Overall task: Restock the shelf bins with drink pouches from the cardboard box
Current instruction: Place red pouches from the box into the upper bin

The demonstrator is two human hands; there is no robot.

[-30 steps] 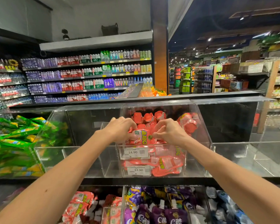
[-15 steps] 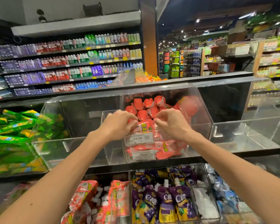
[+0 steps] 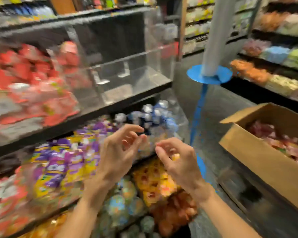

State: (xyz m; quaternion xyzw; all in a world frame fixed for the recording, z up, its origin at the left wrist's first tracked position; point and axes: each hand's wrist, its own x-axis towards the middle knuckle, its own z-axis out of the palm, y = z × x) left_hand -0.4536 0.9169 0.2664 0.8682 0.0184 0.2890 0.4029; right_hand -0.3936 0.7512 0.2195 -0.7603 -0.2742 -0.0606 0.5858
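Note:
The view is blurred by motion. My left hand [image 3: 118, 152] and my right hand [image 3: 176, 158] hover side by side in front of the lower shelf, fingers loosely curled, holding nothing. The open cardboard box [image 3: 258, 152] stands at the right with red and pink drink pouches [image 3: 282, 143] inside. At upper left the clear bin of red pouches [image 3: 33, 79] sits on the top shelf, well away from both hands. Beside it stands a clear bin [image 3: 127, 78] with nothing in it.
Below are bins of purple pouches [image 3: 62, 162], blue-white pouches [image 3: 150, 114] and orange and yellow packs [image 3: 155, 179]. A blue stand with a pale pole [image 3: 209, 73] rises in the aisle. More stocked shelves [image 3: 273, 54] line the right side.
Both hands have let go of the red pouches in the top bin and dropped down to the lower shelf. The view has swung right and down, bringing the cardboard box into sight.

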